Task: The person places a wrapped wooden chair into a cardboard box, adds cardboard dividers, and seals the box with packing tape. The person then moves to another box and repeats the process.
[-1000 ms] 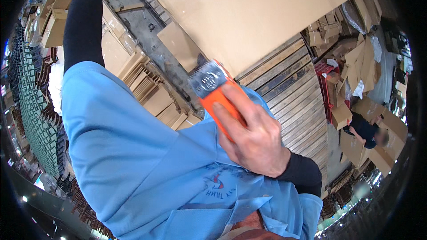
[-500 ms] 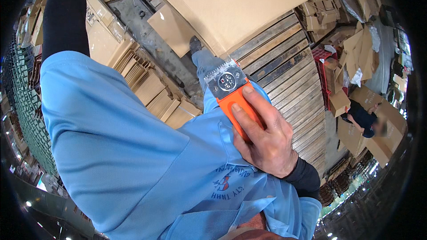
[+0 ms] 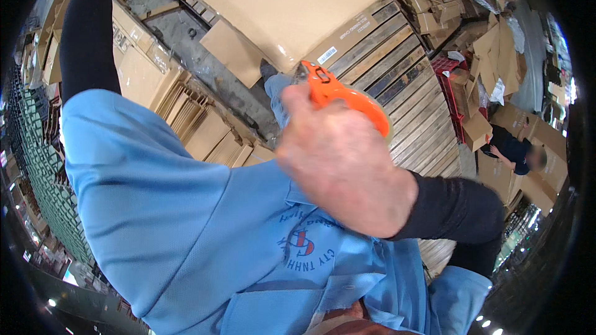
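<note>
My right hand (image 3: 341,158) is closed around an orange tape dispenser (image 3: 323,89), with a roll of clear tape partly visible behind my knuckles. The dispenser's metal toothed end points toward the near corner of a large brown cardboard box (image 3: 292,6). Whether it touches the box I cannot tell. Shiny clear film or tape shows on the box surface. My left arm (image 3: 90,37), in a black sleeve, stretches up past the far left edge, so its hand is out of sight.
The box lies by a slatted wooden pallet (image 3: 416,124). Flattened cardboard (image 3: 186,108) is stacked left of centre, and a loose cardboard sheet (image 3: 233,53) lies nearby. To the right are a red crate (image 3: 448,84), scrap cardboard (image 3: 496,56) and another person (image 3: 512,149) among cartons.
My right hand has turned its back upward and swung the dispenser toward the box corner. A printed side of the box now shows beside the pallet.
</note>
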Demonstrator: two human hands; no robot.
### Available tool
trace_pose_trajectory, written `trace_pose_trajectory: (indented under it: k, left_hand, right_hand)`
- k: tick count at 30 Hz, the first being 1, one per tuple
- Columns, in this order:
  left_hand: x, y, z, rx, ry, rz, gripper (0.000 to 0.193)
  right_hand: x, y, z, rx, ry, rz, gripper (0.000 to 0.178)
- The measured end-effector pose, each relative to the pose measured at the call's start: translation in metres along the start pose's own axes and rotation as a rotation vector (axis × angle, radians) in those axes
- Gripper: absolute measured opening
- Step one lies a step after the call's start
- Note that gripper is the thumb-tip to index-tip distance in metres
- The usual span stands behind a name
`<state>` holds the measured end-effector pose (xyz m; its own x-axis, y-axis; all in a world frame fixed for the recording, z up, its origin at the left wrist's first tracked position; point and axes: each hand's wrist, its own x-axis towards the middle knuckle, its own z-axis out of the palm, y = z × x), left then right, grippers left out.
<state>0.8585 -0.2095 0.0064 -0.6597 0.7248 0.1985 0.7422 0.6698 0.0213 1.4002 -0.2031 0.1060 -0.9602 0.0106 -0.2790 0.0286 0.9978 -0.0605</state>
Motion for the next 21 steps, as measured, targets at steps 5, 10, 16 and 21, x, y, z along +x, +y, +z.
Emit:
trace_pose_trajectory:
  k: [5,10,16,21]
  left_hand:
    - [-0.03,0.007,-0.003,-0.033,0.097,-0.189,0.062]
    - [-0.164,0.114,0.068,-0.005,0.486,0.341,0.059]
    - [-0.307,0.302,0.016,-1.067,0.629,-0.266,0.077]
    - [-0.323,0.315,0.01,-1.079,0.545,-0.311,0.076]
  right_hand:
    - [0.007,0.047,0.113,-0.289,-0.276,0.065,0.006]
    - [-0.01,0.184,0.054,0.122,-0.348,0.229,0.02]
    - [-0.034,0.281,-0.02,0.799,0.352,0.482,0.057]
    - [0.037,0.343,-0.009,1.537,0.775,0.294,0.054]
